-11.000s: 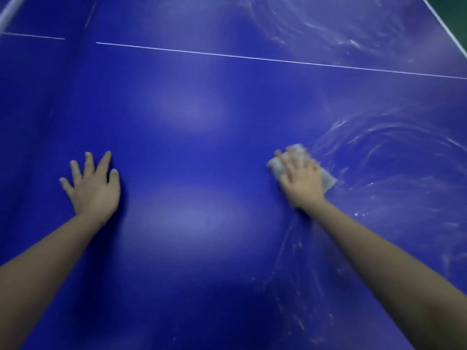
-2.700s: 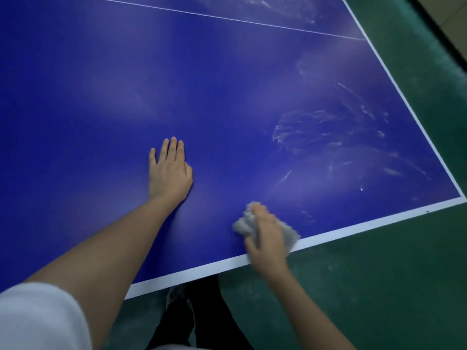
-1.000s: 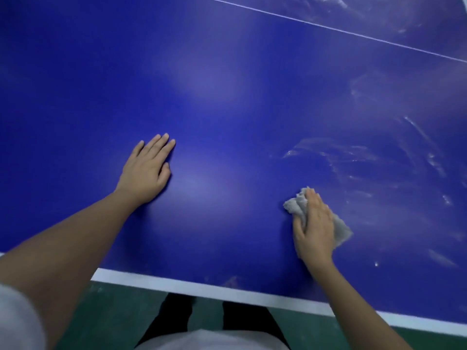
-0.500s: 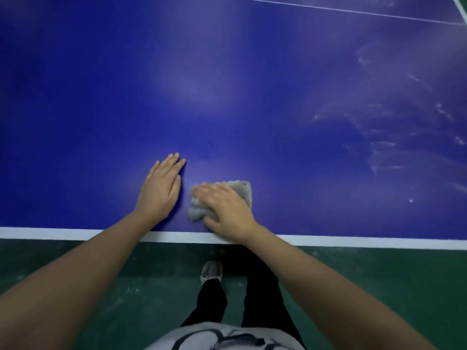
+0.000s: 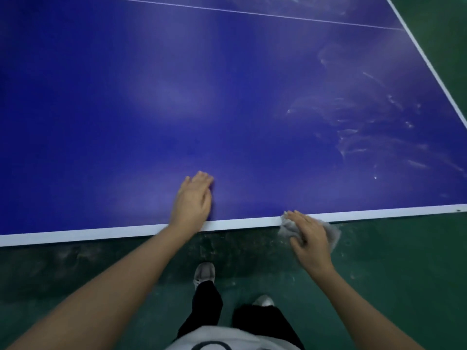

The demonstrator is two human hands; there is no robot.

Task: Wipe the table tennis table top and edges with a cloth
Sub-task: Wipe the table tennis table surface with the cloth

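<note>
The blue table tennis table (image 5: pixel 177 97) fills the upper view, with a white near edge line (image 5: pixel 101 233) and a white right edge. My left hand (image 5: pixel 193 198) lies flat on the top just inside the near edge, fingers straight. My right hand (image 5: pixel 309 236) presses a grey cloth (image 5: pixel 333 232) against the near edge, hand and cloth partly hanging over the side. Most of the cloth is hidden under the hand. Whitish smears (image 5: pixel 358 127) mark the right part of the top.
A dark green floor (image 5: pixel 75 274) lies below the table's near edge and beyond its right edge. My legs and shoes (image 5: pixel 204 274) stand close to the table. A thin white centre line (image 5: pixel 252 13) crosses the far part of the top.
My right hand has slid the cloth rightward from beside my left hand, off the top and onto the near edge. My left hand stays flat near the edge.
</note>
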